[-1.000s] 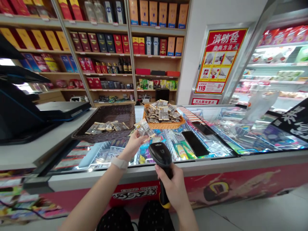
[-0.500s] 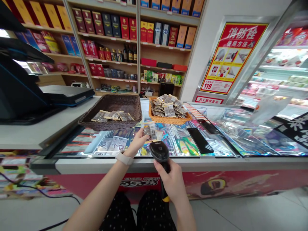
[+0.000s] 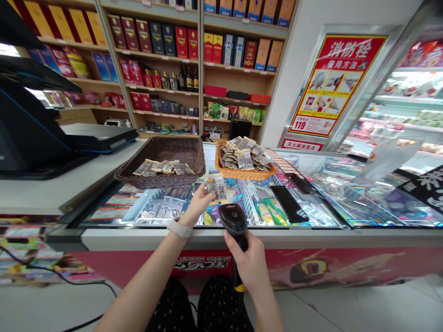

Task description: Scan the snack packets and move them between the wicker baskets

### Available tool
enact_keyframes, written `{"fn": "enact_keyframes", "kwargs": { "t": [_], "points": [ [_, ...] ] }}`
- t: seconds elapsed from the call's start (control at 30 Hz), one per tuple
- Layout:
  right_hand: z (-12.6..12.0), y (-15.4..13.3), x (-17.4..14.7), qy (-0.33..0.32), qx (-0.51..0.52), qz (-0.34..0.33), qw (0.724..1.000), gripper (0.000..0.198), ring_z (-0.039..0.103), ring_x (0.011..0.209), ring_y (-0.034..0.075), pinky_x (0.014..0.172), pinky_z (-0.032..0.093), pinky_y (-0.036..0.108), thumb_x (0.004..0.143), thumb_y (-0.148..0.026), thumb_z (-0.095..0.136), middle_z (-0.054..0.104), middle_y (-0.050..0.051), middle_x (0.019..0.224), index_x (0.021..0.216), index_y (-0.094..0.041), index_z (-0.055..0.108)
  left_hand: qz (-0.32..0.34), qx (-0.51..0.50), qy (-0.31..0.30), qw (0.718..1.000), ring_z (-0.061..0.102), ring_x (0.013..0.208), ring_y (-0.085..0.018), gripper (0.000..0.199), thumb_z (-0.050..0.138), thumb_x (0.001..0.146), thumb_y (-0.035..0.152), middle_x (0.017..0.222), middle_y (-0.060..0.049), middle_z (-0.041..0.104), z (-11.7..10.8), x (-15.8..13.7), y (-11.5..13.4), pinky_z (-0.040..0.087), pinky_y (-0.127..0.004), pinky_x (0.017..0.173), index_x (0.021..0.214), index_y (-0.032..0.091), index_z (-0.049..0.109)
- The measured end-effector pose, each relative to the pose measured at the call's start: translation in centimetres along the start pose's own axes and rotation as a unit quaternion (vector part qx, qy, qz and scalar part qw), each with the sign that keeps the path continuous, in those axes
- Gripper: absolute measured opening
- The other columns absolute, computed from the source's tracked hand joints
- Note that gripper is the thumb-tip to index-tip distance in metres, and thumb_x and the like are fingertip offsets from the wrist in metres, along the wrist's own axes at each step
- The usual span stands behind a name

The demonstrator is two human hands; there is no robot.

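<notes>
"In the head view, what is held?"
"A small packet [image 3: 218,187] is pinched by the left hand [image 3: 198,206] over a glass-topped case [image 3: 131,239]; at five o'clock from the packet, a black scanner [image 3: 233,218] is gripped by the right hand [image 3: 252,259]."
"And what is seen around the packet?"
"A dark basket [image 3: 182,148] at ten o'clock, an orange basket [image 3: 245,174] at one, a black phone [image 3: 288,203] at three."

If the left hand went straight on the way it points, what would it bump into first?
Probably the orange basket: the left hand, holding a small packet, points toward its near side, though depth is unclear.
</notes>
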State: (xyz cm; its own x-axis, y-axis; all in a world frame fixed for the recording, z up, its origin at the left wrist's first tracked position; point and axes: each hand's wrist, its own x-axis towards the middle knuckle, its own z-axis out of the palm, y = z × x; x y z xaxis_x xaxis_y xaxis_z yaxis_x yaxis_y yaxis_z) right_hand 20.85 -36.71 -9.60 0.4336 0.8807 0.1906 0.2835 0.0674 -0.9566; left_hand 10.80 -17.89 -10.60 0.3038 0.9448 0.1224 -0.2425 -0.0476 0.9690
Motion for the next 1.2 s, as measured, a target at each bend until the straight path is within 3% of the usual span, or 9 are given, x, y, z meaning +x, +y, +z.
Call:
{"fn": "enact_keyframes", "kwargs": {
  "t": [0.17, 0.33, 0.4, 0.6, 0.7, 0.8, 0.9, 1.07, 1.2],
  "points": [
    [-0.2, -0.3, -0.1, 0.008, 0.029, -0.005, 1.0, 0.041, 0.06, 0.066, 0.021, 0.063, 0.046, 0.029, 0.085, -0.055, 0.069, 0.07, 0.003, 0.067, 0.083, -0.014, 0.078, 0.088, 0.002, 0.044, 0.995, 0.072, 0.098, -0.02, 0.065, 0.073, 0.08, 0.026, 0.114, -0.008, 0.074, -0.6, 0.8, 4.1, 0.057, -0.029, 0.087, 0.142, 0.021, 0.052],
    [0.6, -1.0, -0.7, -0.054, 0.115, -0.017, 0.992, 0.035, 0.054, 0.062, 0.018, 0.062, 0.045, 0.028, 0.086, -0.05, 0.072, 0.064, 0.001, 0.064, 0.082, -0.015, 0.078, 0.144, 0.168, 0.099, 0.97, 0.071, 0.1, -0.023, 0.066, 0.07, 0.084, 0.028, 0.112, -0.008, 0.075, -4.6, 3.8, 10.7, 0.057, -0.032, 0.089, 0.147, 0.019, 0.054],
    [1.3, -1.4, -1.2, -0.094, 0.143, -0.022, 0.985, 0.033, 0.054, 0.063, 0.017, 0.062, 0.046, 0.027, 0.085, -0.048, 0.073, 0.065, 0.001, 0.066, 0.082, -0.015, 0.078, 0.131, 0.292, 0.138, 0.937, 0.072, 0.096, -0.024, 0.064, 0.071, 0.082, 0.028, 0.106, -0.008, 0.077, -6.6, 5.2, 12.5, 0.056, -0.034, 0.09, 0.144, 0.019, 0.058],
    [2.8, -2.3, -2.0, -0.143, 0.158, -0.033, 0.976, 0.027, 0.056, 0.071, 0.018, 0.064, 0.046, 0.025, 0.082, -0.041, 0.076, 0.069, 0.003, 0.073, 0.082, -0.014, 0.079, 0.051, 0.618, 0.196, 0.76, 0.068, 0.107, -0.038, 0.039, 0.083, 0.069, 0.035, 0.103, -0.015, 0.076, -10.1, 7.1, 12.9, 0.052, -0.044, 0.093, 0.105, 0.022, 0.077],
    [2.8, -2.3, -1.8, -0.13, 0.167, -0.026, 0.977, 0.026, 0.054, 0.069, 0.017, 0.062, 0.044, 0.024, 0.082, -0.04, 0.075, 0.066, 0.002, 0.071, 0.081, -0.014, 0.078, 0.07, 0.66, 0.192, 0.723, 0.064, 0.114, -0.042, 0.037, 0.085, 0.068, 0.046, 0.106, -0.019, 0.073, -10.9, 6.6, 11.9, 0.051, -0.045, 0.093, 0.093, 0.019, 0.077],
    [2.3, -1.9, -1.3, -0.104, 0.157, -0.034, 0.982, 0.03, 0.052, 0.066, 0.017, 0.061, 0.042, 0.025, 0.084, -0.043, 0.073, 0.063, 0.001, 0.068, 0.08, -0.014, 0.077, 0.117, 0.673, 0.196, 0.704, 0.059, 0.118, -0.043, 0.039, 0.079, 0.077, 0.046, 0.113, -0.019, 0.07, -10.8, 6.0, 11.4, 0.049, -0.048, 0.098, 0.101, 0.016, 0.076],
    [1.6, -1.4, -0.7, -0.063, 0.141, -0.034, 0.987, 0.035, 0.051, 0.065, 0.017, 0.061, 0.043, 0.027, 0.085, -0.048, 0.071, 0.063, 0.002, 0.067, 0.08, -0.014, 0.076, 0.188, 0.624, 0.181, 0.736, 0.059, 0.119, -0.04, 0.029, 0.075, 0.08, 0.035, 0.113, -0.016, 0.071, -8.7, 6.2, 11.3, 0.046, -0.048, 0.104, 0.103, 0.017, 0.076],
    [-0.6, -0.5, 0.4, 0.001, 0.145, -0.025, 0.989, 0.041, 0.053, 0.059, 0.018, 0.061, 0.046, 0.029, 0.086, -0.055, 0.072, 0.062, 0.001, 0.061, 0.078, -0.015, 0.076, 0.183, 0.33, 0.032, 0.926, 0.069, 0.101, -0.025, 0.025, 0.074, 0.078, 0.031, 0.105, -0.011, 0.076, -1.1, 8.6, 10.2, 0.052, -0.036, 0.095, 0.098, 0.016, 0.074],
    [-3.4, 0.4, 1.3, 0.046, 0.157, -0.023, 0.986, 0.042, 0.055, 0.054, 0.017, 0.055, 0.046, 0.028, 0.085, -0.056, 0.074, 0.064, 0.002, 0.06, 0.081, -0.015, 0.078, 0.14, 0.285, -0.001, 0.948, 0.071, 0.098, -0.025, 0.028, 0.075, 0.077, 0.03, 0.105, -0.013, 0.076, 4.8, 11.2, 7.7, 0.054, -0.033, 0.089, 0.101, 0.014, 0.072]
  ]
}}
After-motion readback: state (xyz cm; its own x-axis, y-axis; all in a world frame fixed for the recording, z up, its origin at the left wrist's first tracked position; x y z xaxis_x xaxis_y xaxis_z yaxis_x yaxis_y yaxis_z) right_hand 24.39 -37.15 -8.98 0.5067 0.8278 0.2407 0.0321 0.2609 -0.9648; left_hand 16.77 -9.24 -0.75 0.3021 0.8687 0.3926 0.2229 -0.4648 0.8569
